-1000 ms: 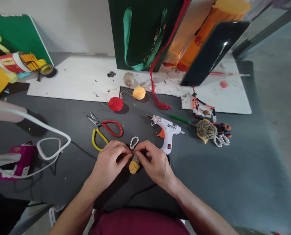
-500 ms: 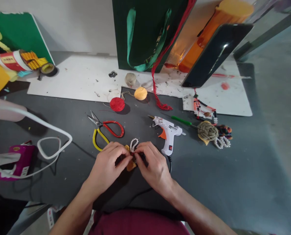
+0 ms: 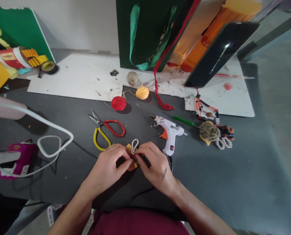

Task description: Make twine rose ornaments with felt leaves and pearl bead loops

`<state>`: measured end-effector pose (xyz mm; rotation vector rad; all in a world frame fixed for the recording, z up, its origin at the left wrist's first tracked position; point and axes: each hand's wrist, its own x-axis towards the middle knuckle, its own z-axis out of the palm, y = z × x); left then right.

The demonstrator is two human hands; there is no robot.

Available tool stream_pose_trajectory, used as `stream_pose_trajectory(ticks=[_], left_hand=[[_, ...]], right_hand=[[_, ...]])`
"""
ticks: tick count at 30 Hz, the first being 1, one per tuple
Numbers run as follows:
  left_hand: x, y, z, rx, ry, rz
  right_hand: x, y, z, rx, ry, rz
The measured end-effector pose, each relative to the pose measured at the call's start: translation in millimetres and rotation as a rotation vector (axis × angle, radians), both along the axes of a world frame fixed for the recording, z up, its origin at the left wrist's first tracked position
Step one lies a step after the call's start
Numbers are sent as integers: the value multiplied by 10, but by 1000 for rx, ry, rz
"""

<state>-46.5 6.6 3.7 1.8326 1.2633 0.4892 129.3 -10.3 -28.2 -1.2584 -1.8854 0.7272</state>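
The left hand (image 3: 108, 164) and the right hand (image 3: 156, 163) meet nearly tip to tip low over the bench (image 3: 209, 182), each grip — thumb against forefinger — pinched on a small yellow yarn piece (image 3: 132, 167). It sits between the hands, partly hidden by the fingers; a bit of red shows at its middle, right at the fingertips. Whether it touches the bench I cannot tell. A loop of pearly beads (image 3: 135, 145) stands out from its far side.

Just beyond the left hand lie the scissors (image 3: 100, 124), blades parted and pointing away, one handle red, the other yellow. Just beyond the right hand a white glue gun (image 3: 171, 133) lies on its side, nozzle to the left. A green-handled tool (image 3: 183, 120) is near it, one thin end reaching toward a grey-brown yarn rosette (image 3: 209, 131), with more pearly loops (image 3: 224, 143) beside that.

Farther back are three yarn balls — a red ball (image 3: 118, 103), a yellow ball (image 3: 142, 93) and a grey ball (image 3: 132, 78). Behind them a dark green bag (image 3: 145, 36) stands on a white board (image 3: 74, 76); a dark phone (image 3: 221, 54) leans to its right, before an orange bottle (image 3: 197, 49).
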Motion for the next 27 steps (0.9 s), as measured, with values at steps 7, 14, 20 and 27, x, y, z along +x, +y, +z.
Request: stream_pose_trajectory(ticks=[7, 14, 20, 27], left_hand=[[38, -15, -44, 117, 80, -13], [36, -23, -55, 86, 54, -15], [48, -37, -63, 137, 77, -23], [93, -70, -101, 250, 151, -31]], right_hand=[[14, -27, 11, -21, 40, -14], [43, -45, 27, 81, -13, 26], [35, -64, 60, 85, -79, 43], [92, -50, 111, 39, 9, 74]])
